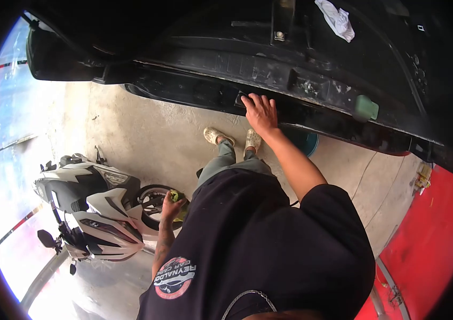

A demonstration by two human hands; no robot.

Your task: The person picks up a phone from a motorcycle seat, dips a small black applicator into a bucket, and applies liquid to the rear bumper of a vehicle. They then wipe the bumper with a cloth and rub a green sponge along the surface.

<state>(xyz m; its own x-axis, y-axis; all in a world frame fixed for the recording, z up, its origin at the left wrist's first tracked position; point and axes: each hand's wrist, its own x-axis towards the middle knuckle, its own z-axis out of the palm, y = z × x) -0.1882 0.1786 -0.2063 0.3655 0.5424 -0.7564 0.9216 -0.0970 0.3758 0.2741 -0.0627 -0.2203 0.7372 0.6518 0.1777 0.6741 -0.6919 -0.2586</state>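
Observation:
My right hand (261, 113) reaches forward to the black bumper (184, 88) of a vehicle. Its fingers are bent over a small dark pad (240, 100) against the bumper's face; the palm side is hidden. Low at my left side, my left hand (171, 207) is closed around a crumpled yellow-green cloth (180, 209), which hangs partly behind my shirt. Above the bumper runs a scuffed black sill (269, 72) with pale marks and worn spots.
A white cloth (336, 20) and a green block-like piece (366, 108) lie on the vehicle's black surfaces. Below the bumper, a teal bucket (308, 141) stands partly hidden by my arm. A white and black scooter (104, 202) is parked at left on the concrete floor (146, 128).

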